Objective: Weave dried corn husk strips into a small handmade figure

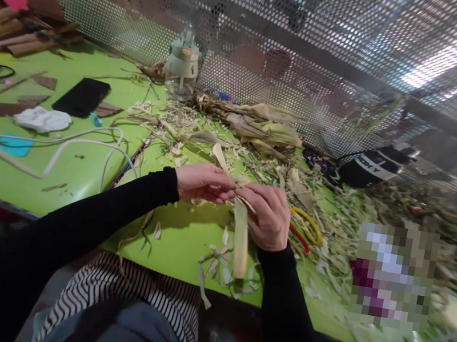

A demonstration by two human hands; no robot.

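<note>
My left hand (204,182) and my right hand (268,216) meet over the green table, fingertips pinched close together. Between them is a pale strip of dried corn husk (240,242); its broad end hangs below my right fingers and another piece points up behind the left. Both hands look closed on the strip, though the exact pinch is partly hidden by the fingers. Just right of my right hand lie a yellow looped handle (309,224) and a red one (300,239), their tool partly hidden. Husk scraps (217,267) litter the tabletop below.
A pile of dry husks (265,128) and a clear bottle (182,65) stand at the back by a perforated metal screen (250,35). On the left are a black phone (83,96), crumpled tissue (43,119) and white cables (54,158). A black cylinder (374,166) lies right.
</note>
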